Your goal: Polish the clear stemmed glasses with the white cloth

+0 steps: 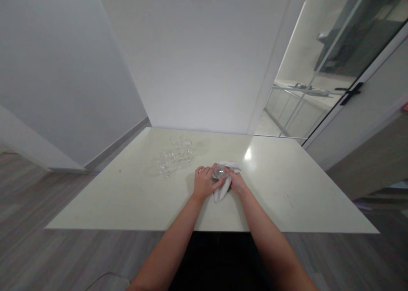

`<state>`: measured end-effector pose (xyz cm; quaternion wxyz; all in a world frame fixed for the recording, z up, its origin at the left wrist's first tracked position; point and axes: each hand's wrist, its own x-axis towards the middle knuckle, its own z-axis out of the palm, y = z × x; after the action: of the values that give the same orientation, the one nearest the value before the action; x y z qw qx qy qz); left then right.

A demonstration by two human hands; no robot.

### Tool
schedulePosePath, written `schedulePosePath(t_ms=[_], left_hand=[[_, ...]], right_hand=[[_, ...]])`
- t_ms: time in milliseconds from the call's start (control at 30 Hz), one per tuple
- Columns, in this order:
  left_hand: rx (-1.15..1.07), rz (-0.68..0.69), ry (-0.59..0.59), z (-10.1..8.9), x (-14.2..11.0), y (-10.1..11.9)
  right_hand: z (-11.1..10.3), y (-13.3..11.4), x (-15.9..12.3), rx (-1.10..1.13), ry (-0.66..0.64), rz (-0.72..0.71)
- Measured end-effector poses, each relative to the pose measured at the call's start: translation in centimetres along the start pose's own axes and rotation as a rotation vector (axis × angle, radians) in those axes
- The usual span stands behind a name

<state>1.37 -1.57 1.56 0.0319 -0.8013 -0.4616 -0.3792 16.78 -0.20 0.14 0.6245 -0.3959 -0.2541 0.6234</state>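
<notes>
Between my two hands, over the white table, is a clear round glass [219, 171], its circular rim or base facing up toward me. My left hand [204, 181] curls around the glass from the left, thumb toward its near side. From the right, my right hand [235, 179] grips a white cloth [221, 192] and presses it to the glass. The cloth drapes below the glass and also spreads behind it to the right. Parts of the glass and the right fingertips are hidden by the cloth.
Several clear glasses [174, 156] stand in a group on the table's left back part. The white table [105, 197] meets a pale wall [197, 78] at its far edge. A glass-paned door [306, 70] with a black handle [351, 94] is at the right.
</notes>
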Motion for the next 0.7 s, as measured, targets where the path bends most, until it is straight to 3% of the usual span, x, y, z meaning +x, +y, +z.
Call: schedulePosePath(t_ms=[133,367,700], left_hand=[[-0.065,-0.038,0.036,0.6,0.1,0.2],[-0.215,-0.097,0.086,0.6,0.1,-0.1],[-0.176,-0.161,0.079,0.8,0.1,-0.4]], right_hand=[[0.6,-0.7,-0.2,0.171,0.047,0.002],[0.3,-2.9,-1.4,0.222,-0.092,-0.102],[-0.6,-2.4,-0.8,0.369,-0.149,-0.048]])
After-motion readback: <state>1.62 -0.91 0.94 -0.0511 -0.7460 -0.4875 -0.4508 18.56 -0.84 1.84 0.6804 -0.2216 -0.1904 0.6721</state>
